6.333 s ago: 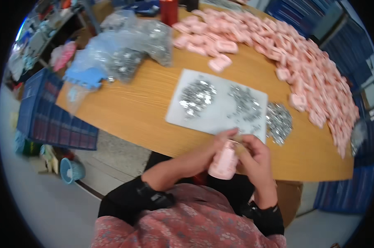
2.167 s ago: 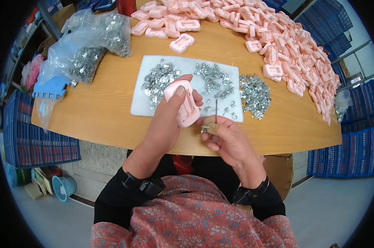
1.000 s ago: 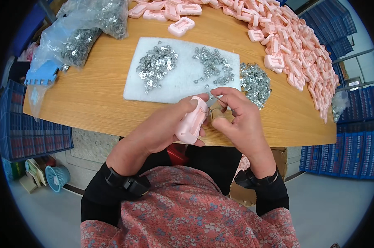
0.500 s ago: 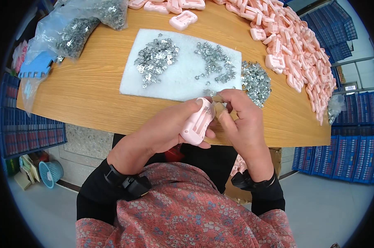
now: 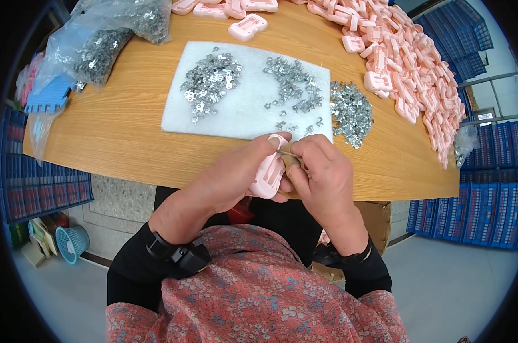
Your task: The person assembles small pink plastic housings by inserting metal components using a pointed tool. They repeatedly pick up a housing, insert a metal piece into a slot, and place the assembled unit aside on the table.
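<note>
My left hand is closed around a pale pink plastic casing, held tilted with its hollow, compartmented side up. The casing is just off the table's near edge, in front of my body. My right hand is pinched at the casing's upper end, its thumb and forefinger wrapped in tan coverings. A thin, greyish sliver shows between those fingertips and reaches over the casing; its kind is too small to tell. Beyond both hands lies a white foam sheet bearing two heaps of small metal clips, with a few strays near its front edge.
Another pile of metal clips sits on the wooden table right of the sheet. Pink casings are heaped along the right side, several more at the back. Clear bags of metal parts and a blue foam piece occupy the left.
My right hand has moved slightly left and down, its fingertips now pinched over the casing's upper end. The left hand still holds the casing. The whole view has shifted a little.
</note>
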A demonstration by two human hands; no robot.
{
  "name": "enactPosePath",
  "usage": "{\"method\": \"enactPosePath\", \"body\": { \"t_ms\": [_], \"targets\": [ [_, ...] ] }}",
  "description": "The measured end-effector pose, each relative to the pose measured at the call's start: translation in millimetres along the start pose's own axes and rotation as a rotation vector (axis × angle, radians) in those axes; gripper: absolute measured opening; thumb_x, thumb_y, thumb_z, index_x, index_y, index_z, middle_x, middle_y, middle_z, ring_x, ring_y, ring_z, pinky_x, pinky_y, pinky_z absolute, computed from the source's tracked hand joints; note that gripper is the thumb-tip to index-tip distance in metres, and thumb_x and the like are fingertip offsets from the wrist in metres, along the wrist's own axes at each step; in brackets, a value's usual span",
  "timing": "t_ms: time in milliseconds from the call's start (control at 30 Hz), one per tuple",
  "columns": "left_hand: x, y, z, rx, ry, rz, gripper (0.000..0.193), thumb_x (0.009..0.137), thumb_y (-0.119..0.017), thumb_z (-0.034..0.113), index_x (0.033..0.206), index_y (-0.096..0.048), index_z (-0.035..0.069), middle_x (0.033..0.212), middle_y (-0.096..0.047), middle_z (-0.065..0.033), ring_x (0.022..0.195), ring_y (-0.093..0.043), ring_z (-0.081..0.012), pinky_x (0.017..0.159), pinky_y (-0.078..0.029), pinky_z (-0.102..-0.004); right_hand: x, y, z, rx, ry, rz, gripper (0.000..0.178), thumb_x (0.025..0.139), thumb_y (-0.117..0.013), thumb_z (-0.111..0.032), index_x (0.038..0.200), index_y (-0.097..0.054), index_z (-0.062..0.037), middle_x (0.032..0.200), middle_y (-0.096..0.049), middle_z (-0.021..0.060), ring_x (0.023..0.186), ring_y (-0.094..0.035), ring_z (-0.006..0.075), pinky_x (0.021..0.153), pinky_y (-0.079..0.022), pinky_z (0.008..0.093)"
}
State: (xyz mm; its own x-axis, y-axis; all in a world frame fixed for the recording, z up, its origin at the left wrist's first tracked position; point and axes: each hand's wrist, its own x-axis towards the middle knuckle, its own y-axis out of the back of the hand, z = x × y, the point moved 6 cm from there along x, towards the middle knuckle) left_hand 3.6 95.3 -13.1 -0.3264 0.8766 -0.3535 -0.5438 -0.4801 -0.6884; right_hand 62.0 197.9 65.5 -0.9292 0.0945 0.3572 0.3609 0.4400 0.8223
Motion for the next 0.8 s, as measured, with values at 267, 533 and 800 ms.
{"method": "enactPosePath", "body": {
  "t_ms": [267,533,800],
  "targets": [
    [-1,4,-2,-0.109,0.014,-0.031,0.047,0.107,-0.028,0.032,0.142,-0.042,0.003,0.108,-0.065,-0.0133,0.086,-0.070,-0.0227,0.074,-0.062,-0.0399,-9,-1,10,0.156,-0.095,0.040,0.026,0.074,-0.071,-0.001,0.099,-0.067,-0.0067,0.089,-0.063,0.0089,0.072,-0.065,0.0275,0.063,-0.053,0.0348],
    [1,3,-5,-0.051,0.009,-0.045,0.047,0.107,-0.031,0.032,0.143,-0.041,0.003,0.101,-0.066,-0.0148,0.082,-0.071,-0.0244,0.072,-0.061,-0.0387,-8,1,3,0.105,0.011,0.050,0.021,0.074,-0.070,0.000,0.093,-0.065,-0.0051,0.087,-0.063,0.0092,0.073,-0.065,0.0284,0.062,-0.052,0.0351],
    [-4,4,-2,-0.127,0.012,-0.035,0.048,0.107,-0.031,0.033,0.143,-0.040,0.003,0.098,-0.066,-0.0147,0.079,-0.070,-0.0251,0.070,-0.060,-0.0371,-14,3,19,0.221,-0.091,0.049,0.020,0.076,-0.067,0.002,0.096,-0.064,-0.0020,0.084,-0.060,0.0110,0.069,-0.063,0.0247,0.060,-0.051,0.0326]
  ]
}}
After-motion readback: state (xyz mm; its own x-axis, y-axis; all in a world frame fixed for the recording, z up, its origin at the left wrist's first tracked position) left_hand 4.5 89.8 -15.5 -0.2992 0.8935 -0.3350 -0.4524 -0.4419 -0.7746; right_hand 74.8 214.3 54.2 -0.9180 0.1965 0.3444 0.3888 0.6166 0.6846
